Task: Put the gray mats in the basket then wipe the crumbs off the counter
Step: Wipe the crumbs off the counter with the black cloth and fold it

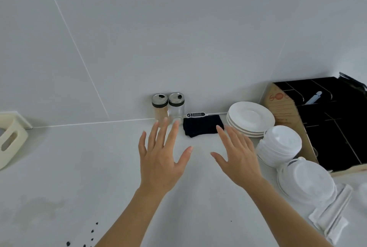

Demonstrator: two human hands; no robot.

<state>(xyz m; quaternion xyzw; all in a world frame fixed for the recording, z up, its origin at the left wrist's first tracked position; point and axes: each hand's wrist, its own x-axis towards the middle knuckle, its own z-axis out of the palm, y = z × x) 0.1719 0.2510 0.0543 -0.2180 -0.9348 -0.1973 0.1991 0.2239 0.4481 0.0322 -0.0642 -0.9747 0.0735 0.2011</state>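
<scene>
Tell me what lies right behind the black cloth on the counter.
Behind the black cloth, against the wall, lies a digital probe thermometer; its display shows and its thin probe runs right toward the stacked white plates. The right hand covers the cloth's near right corner.

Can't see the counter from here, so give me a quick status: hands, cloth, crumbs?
Left hand and right hand open, empty, above white counter. Folded black cloth untouched by back wall. Dark crumbs at near edge. No gray mats visible.

I'm in a home kitchen: pale grey tiled wall [178, 38] behind white surface [69, 167], w/ stacked white plates [251, 117] & glass spice jars [167, 106].
</scene>
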